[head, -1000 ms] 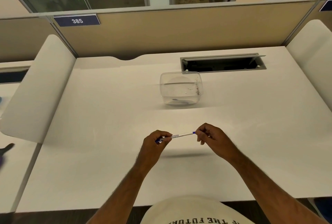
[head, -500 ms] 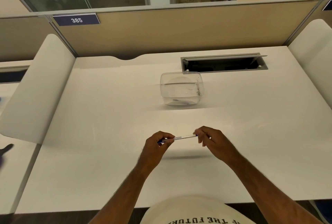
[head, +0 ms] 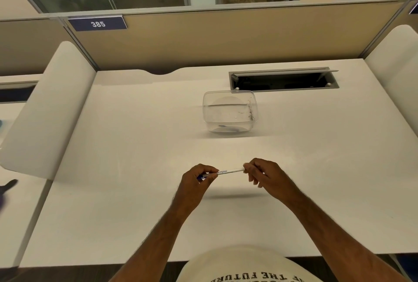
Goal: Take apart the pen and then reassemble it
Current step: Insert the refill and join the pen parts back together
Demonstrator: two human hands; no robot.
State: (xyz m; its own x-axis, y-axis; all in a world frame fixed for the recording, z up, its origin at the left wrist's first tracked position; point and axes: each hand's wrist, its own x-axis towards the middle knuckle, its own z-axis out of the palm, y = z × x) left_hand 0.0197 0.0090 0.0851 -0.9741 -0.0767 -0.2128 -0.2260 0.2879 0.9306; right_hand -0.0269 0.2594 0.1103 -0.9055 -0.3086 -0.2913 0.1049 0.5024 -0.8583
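A single head-worn camera looks forward and down from above the seated person's chest. It faces the white desk (head: 126,168) and the partition (head: 226,37) behind it, hands close below, wide-angle.

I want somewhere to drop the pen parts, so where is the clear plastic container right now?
In the head view the clear plastic container stands on the white desk, beyond the hands holding the pen, just in front of the open cable slot.
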